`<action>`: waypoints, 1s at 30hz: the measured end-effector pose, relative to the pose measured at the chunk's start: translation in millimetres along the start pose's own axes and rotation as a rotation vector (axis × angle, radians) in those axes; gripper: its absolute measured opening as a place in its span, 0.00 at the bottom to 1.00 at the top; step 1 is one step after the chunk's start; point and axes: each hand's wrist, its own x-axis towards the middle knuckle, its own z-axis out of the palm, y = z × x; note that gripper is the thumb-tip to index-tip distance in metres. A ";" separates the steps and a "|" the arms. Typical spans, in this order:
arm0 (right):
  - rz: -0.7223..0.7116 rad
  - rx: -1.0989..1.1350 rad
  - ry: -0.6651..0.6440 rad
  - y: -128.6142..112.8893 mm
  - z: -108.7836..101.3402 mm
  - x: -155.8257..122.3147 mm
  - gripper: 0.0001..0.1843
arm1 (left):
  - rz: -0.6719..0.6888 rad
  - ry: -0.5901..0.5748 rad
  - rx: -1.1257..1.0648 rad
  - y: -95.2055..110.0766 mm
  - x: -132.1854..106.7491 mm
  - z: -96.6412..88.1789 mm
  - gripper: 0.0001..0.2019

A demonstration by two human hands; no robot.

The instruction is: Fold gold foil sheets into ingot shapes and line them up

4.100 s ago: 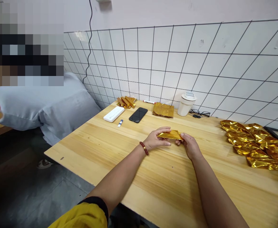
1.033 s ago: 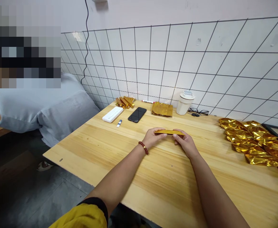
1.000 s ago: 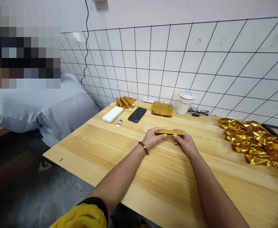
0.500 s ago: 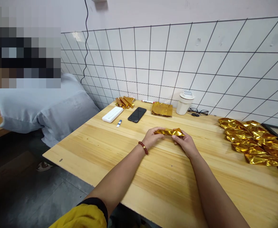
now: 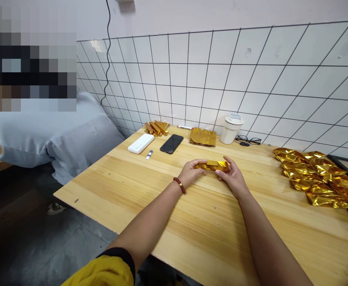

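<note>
Below my two hands is one wooden table (image 5: 132,190), with one spread of gold foil (image 5: 319,178) on its right, its pieces too overlapped to count. My left hand (image 5: 191,171) is closed on one end of one folded strip (image 5: 212,165) over the table; my right hand (image 5: 233,177) holds the other, index finger raised. Beyond are one cup (image 5: 230,131), one foil stack (image 5: 202,137), one phone (image 5: 172,143), one marker (image 5: 185,127).

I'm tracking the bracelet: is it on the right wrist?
No: the left hand, which holds foil, has the bracelet at its wrist.
</note>
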 end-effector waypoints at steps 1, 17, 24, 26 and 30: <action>-0.006 0.017 -0.003 -1.5 -0.2 -0.6 0.44 | -0.001 0.005 0.008 0.5 -0.3 0.4 0.21; 0.001 -0.021 -0.010 -7.3 -3.0 -1.1 0.21 | -0.022 0.028 0.005 -1.3 0.9 0.3 0.20; 0.019 0.027 0.041 -5.2 -2.6 1.1 0.27 | 0.062 0.023 -0.020 -4.0 2.9 -1.3 0.26; 0.011 0.032 0.036 -5.3 -2.2 1.4 0.28 | 0.058 -0.012 -0.041 -5.3 3.0 -1.9 0.28; -0.009 0.046 0.039 -5.9 -2.0 1.5 0.27 | 0.040 -0.057 -0.072 -8.1 2.2 -2.4 0.35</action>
